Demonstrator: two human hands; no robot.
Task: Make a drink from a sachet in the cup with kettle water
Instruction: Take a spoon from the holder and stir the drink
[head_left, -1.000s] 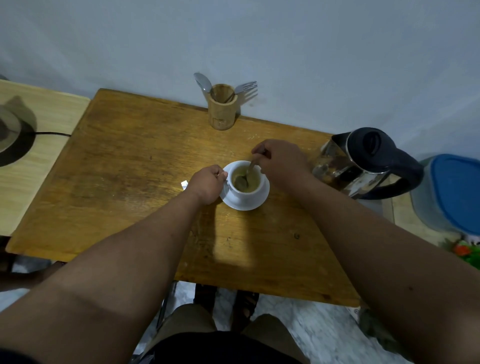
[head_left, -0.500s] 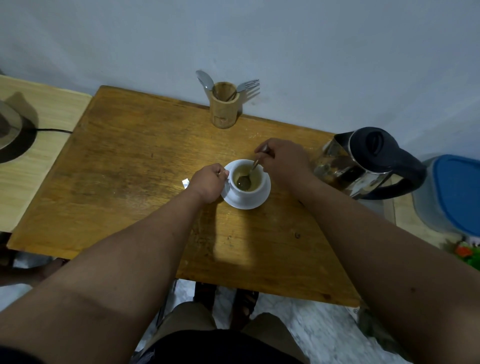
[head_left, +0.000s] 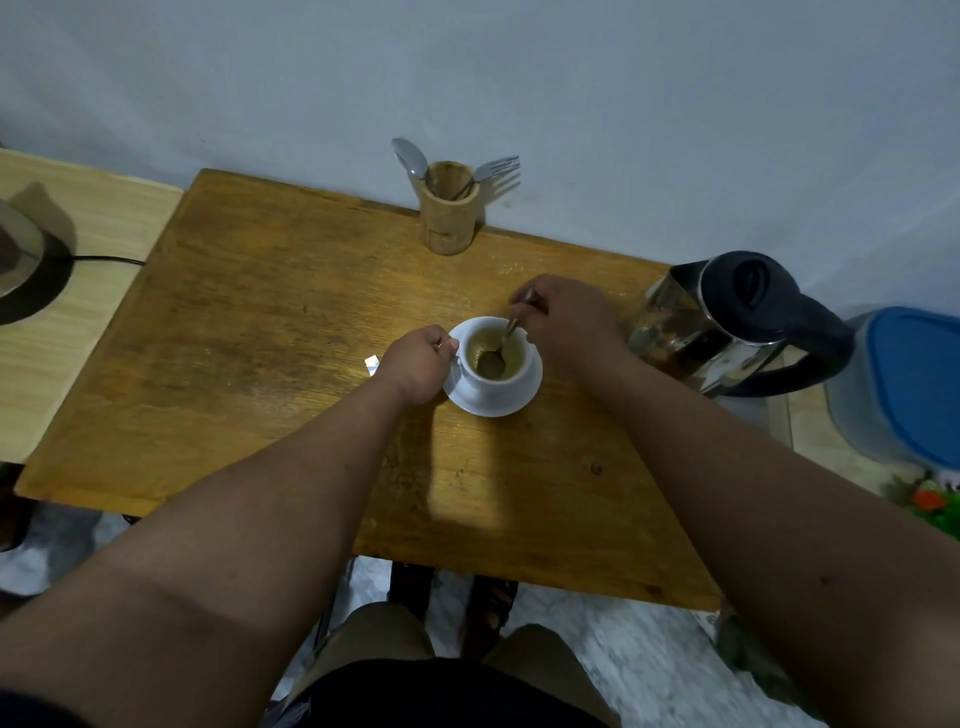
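Note:
A white cup (head_left: 511, 375) with brownish drink stands on a white saucer (head_left: 524, 397) in the middle of the wooden table (head_left: 249, 353). My left hand (head_left: 418, 366) grips the cup's handle on its left side. My right hand (head_left: 566, 322) pinches the handle of a spoon (head_left: 493, 361) whose bowl rests in the drink. A glass kettle (head_left: 727, 322) with a black lid and handle stands just right of my right hand. A small torn sachet scrap (head_left: 372, 362) peeks out left of my left hand.
A wooden holder (head_left: 448, 208) with a spoon and a fork stands at the table's back edge by the wall. A kettle base with a black cord (head_left: 31, 270) sits on the pale side table at left. A blue-lidded container (head_left: 904, 384) stands at far right.
The spoon has shifted inside the cup and my right hand has moved slightly with it. My left hand stays on the cup's handle.

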